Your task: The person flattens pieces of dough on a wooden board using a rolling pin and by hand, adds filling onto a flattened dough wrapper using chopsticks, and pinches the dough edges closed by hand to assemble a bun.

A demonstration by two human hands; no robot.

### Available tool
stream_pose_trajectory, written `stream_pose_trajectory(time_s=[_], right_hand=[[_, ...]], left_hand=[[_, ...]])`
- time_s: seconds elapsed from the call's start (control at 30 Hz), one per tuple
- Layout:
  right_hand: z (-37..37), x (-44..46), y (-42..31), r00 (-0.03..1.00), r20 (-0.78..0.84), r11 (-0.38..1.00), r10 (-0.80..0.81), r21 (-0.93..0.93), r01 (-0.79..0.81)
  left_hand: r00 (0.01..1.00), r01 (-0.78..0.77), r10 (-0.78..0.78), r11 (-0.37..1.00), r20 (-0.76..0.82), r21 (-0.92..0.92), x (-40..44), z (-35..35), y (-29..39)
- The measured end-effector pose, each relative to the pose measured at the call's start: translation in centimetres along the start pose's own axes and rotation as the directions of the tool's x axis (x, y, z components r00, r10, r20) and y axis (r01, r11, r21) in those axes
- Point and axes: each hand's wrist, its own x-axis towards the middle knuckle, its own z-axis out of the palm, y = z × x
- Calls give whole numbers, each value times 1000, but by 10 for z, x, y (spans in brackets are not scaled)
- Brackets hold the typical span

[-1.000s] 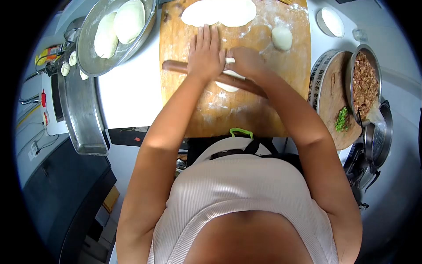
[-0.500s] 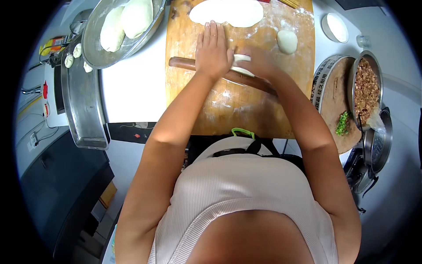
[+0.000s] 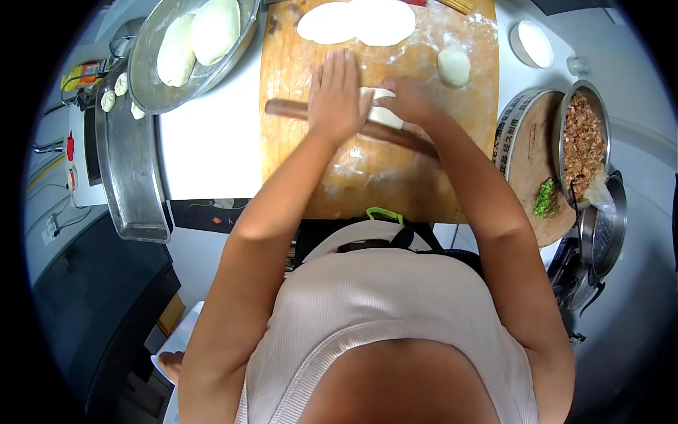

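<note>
My left hand lies flat on the brown rolling pin, its fingers stretched out toward the far side of the board. My right hand is blurred; its fingers are bent at the edge of a small piece of dough beside the pin. Part of that dough is hidden by the hands. The pin lies slanted across the floured wooden board. Beyond the hands are two flat, pale dough sheets that touch or overlap. A small round dough piece rests to the right.
A metal basin with large dough pieces stands at the left, above a long metal tray. At the right are a white bowl, a round chopping board with chopped greens, and a metal bowl of minced filling.
The dough at the pin has shifted and shows more beyond it than a second ago. My right hand has moved slightly. The whole view has shifted a little. A foot now shows at the lower left.
</note>
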Motion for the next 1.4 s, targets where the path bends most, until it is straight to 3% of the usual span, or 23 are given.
stream_pose_trajectory(time_s=[0.1, 0.13, 0.23, 0.33, 0.37, 0.43, 0.47, 0.57, 0.6, 0.67, 0.73, 0.83, 0.87, 0.9, 0.97, 1.0, 1.1, 1.2, 1.27, 1.3, 1.37, 1.4], right_hand=[[-2, -1, 16, 997, 7, 986, 75, 146, -75], [3, -4, 26, 993, -79, 976, 88, 207, -70], [-32, -20, 23, 924, 375, 961, 79, 217, -170], [-29, -15, 19, 959, 278, 973, -60, 231, -6], [-23, -12, 17, 981, 190, 982, -49, 186, 13], [-15, -3, 5, 999, 1, 995, -42, 88, 41], [-17, -1, 4, 999, 39, 999, 19, 50, -21], [-11, -2, 28, 999, -4, 979, 32, 204, -30], [-5, -8, 37, 984, -8, 882, 178, 444, -157], [-16, -23, 59, 978, 206, 936, 21, 340, -91], [-31, -35, 53, 879, 465, 944, -101, 324, -63], [-31, -32, 31, 982, 185, 972, 40, 223, -81], [-23, -30, 26, 998, 8, 970, 65, 233, -65], [-17, -27, 25, 998, 2, 978, 60, 202, -59], [-13, -17, 29, 999, -18, 990, 42, 136, -39], [-16, -16, 30, 994, 19, 976, 110, 189, -111], [-11, -21, 49, 996, -1, 930, 84, 359, -78], [-23, -31, 58, 972, 228, 983, -57, 181, 15], [-25, -33, 47, 989, 150, 979, 7, 199, -37], [-24, -33, 41, 993, 109, 977, 39, 207, -61], [-15, -32, 28, 998, -1, 990, 66, 121, -65], [-14, -31, 25, 996, -59, 995, 69, 75, -65]], left_hand=[[985, -103, 108, 994, 132, -40, -83, -20, -3], [984, -79, 87, 995, 157, -52, -98, -22, -2], [982, -26, 21, 999, 185, 26, -76, -12, 0], [998, -3, -1, 998, 69, 61, -2, 6, -1], [1000, 12, -11, 999, -11, 51, 12, 13, -2], [1000, 18, -18, 999, -7, 29, 8, 7, 0], [1000, 24, -24, 1000, -6, 18, 4, 2, 3], [985, -81, 80, 997, 155, 0, -76, -16, 3], [988, -70, 82, 994, 130, -89, -99, -19, 2], [989, -51, 62, 995, 136, -83, -97, -18, 3], [984, -23, 21, 1000, 179, 8, -70, -15, 8], [994, 27, -30, 999, 101, 31, -4, 4, 7], [997, 52, -53, 998, 52, 20, 12, 10, 6], [997, 75, -75, 997, -2, 9, 20, 11, 6], [999, 27, -29, 999, 35, 45, -7, 3, 9], [998, 6, -10, 999, 68, 50, -37, -4, 10], [986, -27, 30, 999, 163, -21, -104, -24, 10], [986, -39, 40, 999, 163, -15, -96, -19, 7], [990, 5, -9, 1000, 144, 29, -55, -12, 12], [985, -2, -22, 991, 172, 135, -31, -5, 10], [998, 51, -53, 998, 46, 46, 0, 5, 9], [996, 35, -38, 999, 83, 39, -8, 0, 11]])
